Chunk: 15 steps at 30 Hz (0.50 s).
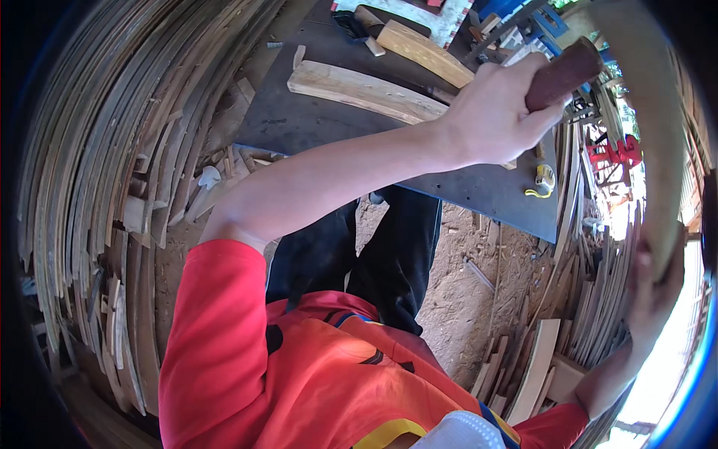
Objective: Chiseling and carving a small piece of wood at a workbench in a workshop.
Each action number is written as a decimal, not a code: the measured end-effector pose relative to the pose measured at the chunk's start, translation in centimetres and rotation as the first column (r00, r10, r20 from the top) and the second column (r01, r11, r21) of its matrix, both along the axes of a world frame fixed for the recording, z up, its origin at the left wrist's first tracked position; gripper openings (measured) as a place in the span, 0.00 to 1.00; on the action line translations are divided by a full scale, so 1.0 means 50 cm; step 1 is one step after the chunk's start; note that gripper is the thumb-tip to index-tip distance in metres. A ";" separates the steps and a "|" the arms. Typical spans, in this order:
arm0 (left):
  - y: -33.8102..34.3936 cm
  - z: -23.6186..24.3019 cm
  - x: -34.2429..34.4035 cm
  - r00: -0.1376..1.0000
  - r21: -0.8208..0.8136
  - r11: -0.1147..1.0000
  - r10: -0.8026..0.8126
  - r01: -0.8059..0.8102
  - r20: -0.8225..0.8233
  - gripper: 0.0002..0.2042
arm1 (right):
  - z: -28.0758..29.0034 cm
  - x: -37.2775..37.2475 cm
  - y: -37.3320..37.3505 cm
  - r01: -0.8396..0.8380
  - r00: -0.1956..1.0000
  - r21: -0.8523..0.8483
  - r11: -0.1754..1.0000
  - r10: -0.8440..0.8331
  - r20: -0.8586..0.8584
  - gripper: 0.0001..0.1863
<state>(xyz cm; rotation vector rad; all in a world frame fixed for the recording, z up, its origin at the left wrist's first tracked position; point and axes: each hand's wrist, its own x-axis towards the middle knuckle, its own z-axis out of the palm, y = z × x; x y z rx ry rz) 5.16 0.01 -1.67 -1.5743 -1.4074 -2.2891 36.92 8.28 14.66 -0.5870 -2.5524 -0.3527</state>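
Observation:
My left hand [499, 112] is closed around a dark reddish-brown, rounded block [565, 73], held up above the far right of the table. Close by on the right, a long curved piece of wood [658, 142] rises along the edge of the view. My right hand [654, 292] grips its lower end, partly behind the wood. Whether the block touches the wood I cannot tell. Below my left forearm and wrist, a long pale wooden board [359, 90] lies on the dark table [314, 123], partly covered by the hand.
Another wooden piece [426, 54] lies farther back on the table, near a black-handled tool [351, 26]. A yellow tape measure [544, 179] sits at the table's right edge. Stacked wood strips [97, 150] line the left side. Offcuts [535, 367] stand at the lower right.

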 end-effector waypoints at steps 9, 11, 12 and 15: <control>-0.017 0.000 -0.001 0.991 -0.048 0.991 -0.120 0.123 0.057 0.14 | -0.021 -0.055 -0.021 0.104 0.995 -0.188 0.977 -0.102 0.018 0.31; -0.008 0.001 0.003 0.995 0.004 0.995 -0.097 0.097 0.028 0.13 | 0.036 -0.008 -0.001 0.000 0.981 -0.151 0.989 -0.029 -0.191 0.29; -0.013 0.009 0.009 0.986 -0.013 0.988 -0.153 0.155 0.071 0.13 | 0.082 0.044 0.033 -0.067 0.936 -0.324 0.944 -0.053 -0.348 0.29; -0.009 0.006 0.009 0.998 0.014 0.999 -0.038 0.038 -0.058 0.13 | 0.044 0.002 0.007 -0.039 0.948 -0.293 0.955 -0.058 -0.314 0.31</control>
